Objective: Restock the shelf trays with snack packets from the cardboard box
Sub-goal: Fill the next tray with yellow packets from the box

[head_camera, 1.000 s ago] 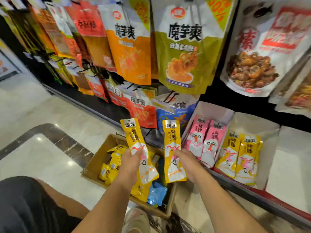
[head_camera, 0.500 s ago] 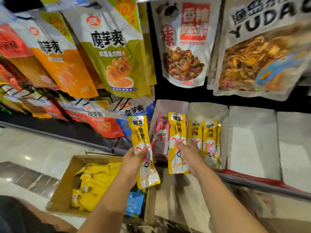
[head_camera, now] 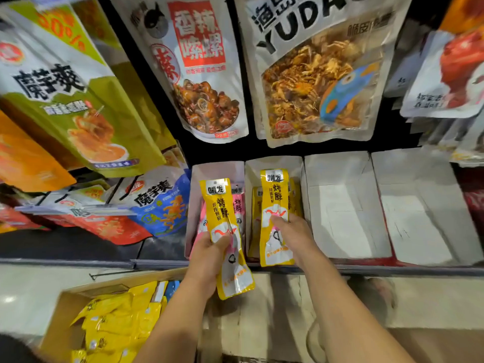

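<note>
Yellow film is creasing under both grips. The left hand is clasping the left packet round its lower half, in front of the pink-packet tray. The right hand is pinching the right packet mid-body, over the front edge of the yellow-packet tray. Both packets are looking light, floppy and slick, so a mid-body hold is probably limiting sag. More are lying in the cardboard box below the shelf edge.

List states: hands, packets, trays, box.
left hand: grips left packet
right hand: holds right packet at second tray
first tray: pink packets inside
second tray: yellow packets inside
third tray: no packets visible
fourth tray: no packets visible
cardboard box: open, loose packets inside
</note>
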